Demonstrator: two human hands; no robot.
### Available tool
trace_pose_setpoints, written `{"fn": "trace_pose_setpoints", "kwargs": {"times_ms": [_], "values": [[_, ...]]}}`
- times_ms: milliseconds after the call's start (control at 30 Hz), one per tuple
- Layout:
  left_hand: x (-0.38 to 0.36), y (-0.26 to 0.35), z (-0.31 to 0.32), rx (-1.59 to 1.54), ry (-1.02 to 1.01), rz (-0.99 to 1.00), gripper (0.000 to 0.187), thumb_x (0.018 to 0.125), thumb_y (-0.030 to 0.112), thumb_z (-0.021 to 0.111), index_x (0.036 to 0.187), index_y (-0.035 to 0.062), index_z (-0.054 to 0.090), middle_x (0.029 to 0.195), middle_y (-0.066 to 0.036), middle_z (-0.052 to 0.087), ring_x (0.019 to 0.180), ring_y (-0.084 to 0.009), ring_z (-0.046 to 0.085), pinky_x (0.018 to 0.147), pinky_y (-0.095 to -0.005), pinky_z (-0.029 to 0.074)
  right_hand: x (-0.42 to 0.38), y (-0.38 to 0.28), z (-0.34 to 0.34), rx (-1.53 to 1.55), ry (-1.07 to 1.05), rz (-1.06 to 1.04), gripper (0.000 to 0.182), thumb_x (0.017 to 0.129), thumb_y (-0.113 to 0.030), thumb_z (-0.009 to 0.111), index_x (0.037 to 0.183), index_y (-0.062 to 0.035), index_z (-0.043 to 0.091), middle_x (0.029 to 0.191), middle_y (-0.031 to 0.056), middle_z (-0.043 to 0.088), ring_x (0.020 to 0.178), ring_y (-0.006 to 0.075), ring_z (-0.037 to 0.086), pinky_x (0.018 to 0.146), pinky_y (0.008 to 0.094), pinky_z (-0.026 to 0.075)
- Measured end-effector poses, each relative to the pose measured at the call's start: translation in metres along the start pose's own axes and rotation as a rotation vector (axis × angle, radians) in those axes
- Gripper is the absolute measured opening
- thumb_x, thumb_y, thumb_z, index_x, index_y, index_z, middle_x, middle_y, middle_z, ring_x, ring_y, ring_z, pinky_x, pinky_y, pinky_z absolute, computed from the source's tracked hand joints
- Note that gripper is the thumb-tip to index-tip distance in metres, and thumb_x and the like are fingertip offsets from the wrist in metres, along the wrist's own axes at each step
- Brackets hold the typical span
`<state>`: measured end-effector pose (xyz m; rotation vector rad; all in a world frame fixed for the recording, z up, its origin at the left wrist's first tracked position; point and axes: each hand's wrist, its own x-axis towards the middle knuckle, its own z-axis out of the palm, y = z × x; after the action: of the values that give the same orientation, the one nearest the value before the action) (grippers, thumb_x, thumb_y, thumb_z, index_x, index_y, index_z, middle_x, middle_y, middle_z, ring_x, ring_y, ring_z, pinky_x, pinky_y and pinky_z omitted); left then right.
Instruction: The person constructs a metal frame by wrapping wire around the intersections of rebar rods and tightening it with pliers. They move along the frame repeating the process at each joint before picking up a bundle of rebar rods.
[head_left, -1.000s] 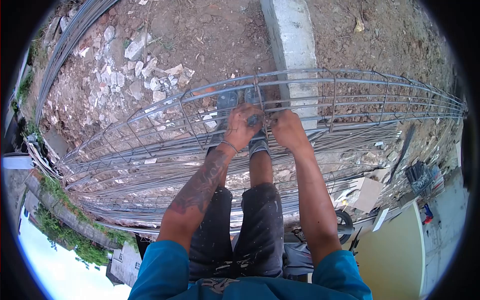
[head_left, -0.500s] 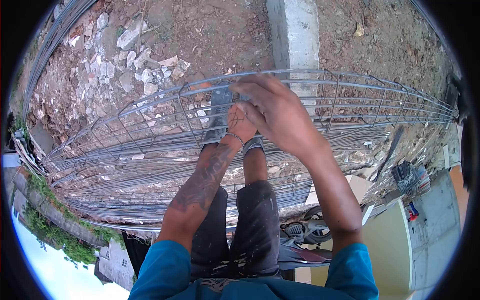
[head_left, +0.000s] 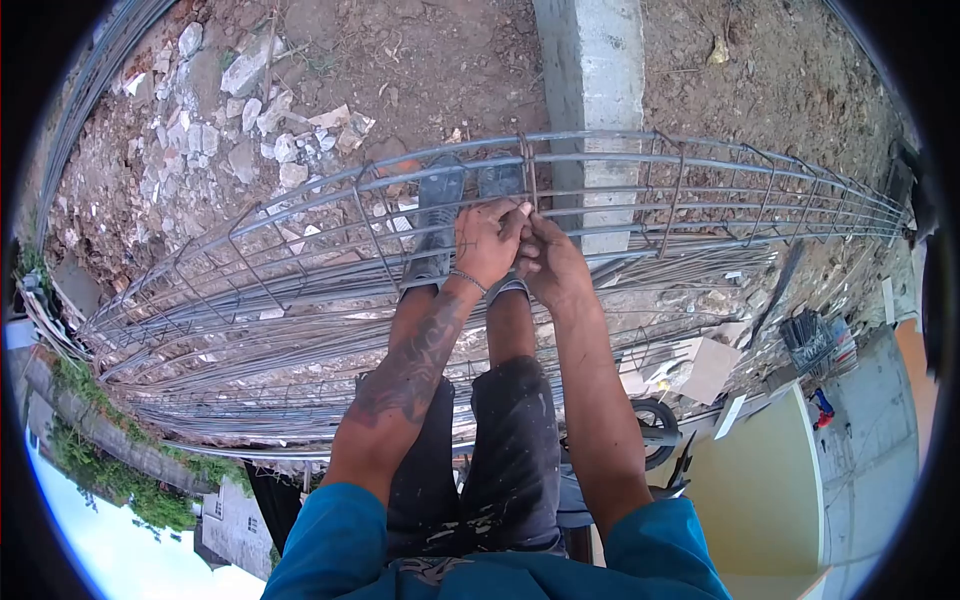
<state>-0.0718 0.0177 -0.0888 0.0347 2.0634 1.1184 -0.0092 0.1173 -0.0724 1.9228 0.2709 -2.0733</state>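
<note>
A long rebar cage (head_left: pixel 590 159) of grey bars and rusty stirrups stretches across the view in front of my legs. Near its middle, one rusty stirrup (head_left: pixel 529 165) comes down over the upper bars to my fingertips. My left hand (head_left: pixel 487 240) is closed, thumb and fingers pinched at the lower part of that stirrup. Facing it, my right hand (head_left: pixel 553 262) has its fingers curled in at the same spot, almost touching the left. Fingers hide the exact grip, and any thin wire there is too small to see.
A concrete beam (head_left: pixel 608 90) lies beyond the cage, and rubble (head_left: pixel 250 125) covers the dirt to the left. My shoes (head_left: pixel 437 205) stand under the bars. Loose rods (head_left: pixel 330 345) lie nearer me; a motorcycle wheel (head_left: pixel 655 432) and cardboard (head_left: pixel 708 370) are at lower right.
My right hand has come down from above the bars to meet my left hand, its fingers closing in. The stirrup between them now shows. My left hand has shifted slightly.
</note>
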Motion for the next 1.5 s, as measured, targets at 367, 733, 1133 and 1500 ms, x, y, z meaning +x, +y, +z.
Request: {"fn": "trace_pose_setpoints", "kwargs": {"times_ms": [367,733,1133,1500], "values": [[-0.010,-0.020,-0.014,-0.055,-0.067,0.359,0.015,0.080,0.009,0.061,0.092,0.0031,0.067,0.096,-0.012,0.067,0.092,-0.0297,0.064,0.081,-0.0377,0.049,0.005,-0.009,0.012,-0.168,0.173,-0.118,0.013,0.086,-0.017,0.059,0.081,-0.0047,0.058,0.064,-0.0010,0.049,0.046,0.0056,0.036,0.038,0.0208,0.028],[0.056,-0.022,-0.025,0.100,-0.535,-0.010,0.023,0.089,0.017,0.058,0.088,-0.0054,0.064,0.083,-0.013,0.066,0.080,-0.0165,0.063,0.069,-0.0300,0.049,0.000,-0.006,0.020,-1.291,0.342,-0.812,0.025,0.074,-0.018,0.064,0.070,0.0058,0.062,0.068,0.0269,0.060,0.070,0.0439,0.061,0.063,0.0458,0.049],[0.046,-0.011,-0.014,-0.011,-0.677,-0.286,0.030,0.093,0.024,0.057,0.090,-0.0047,0.065,0.078,-0.004,0.064,0.063,-0.0107,0.054,0.063,-0.0264,0.046,0.035,0.041,-0.188,-0.835,1.007,-0.872,0.043,0.085,-0.033,0.065,0.092,0.0070,0.054,0.091,0.0256,0.054,0.085,0.0346,0.053,0.076,0.0434,0.043],[0.040,-0.014,-0.026,-0.051,-0.685,-0.204,0.028,0.085,0.014,0.061,0.106,-0.0033,0.064,0.088,-0.006,0.067,0.071,-0.0107,0.057,0.067,-0.0266,0.049,0.068,0.041,-0.212,-1.089,1.015,-0.742,0.044,0.094,-0.033,0.046,0.105,0.0096,0.046,0.097,0.0297,0.051,0.083,0.0429,0.057,0.074,0.0454,0.046]]}}
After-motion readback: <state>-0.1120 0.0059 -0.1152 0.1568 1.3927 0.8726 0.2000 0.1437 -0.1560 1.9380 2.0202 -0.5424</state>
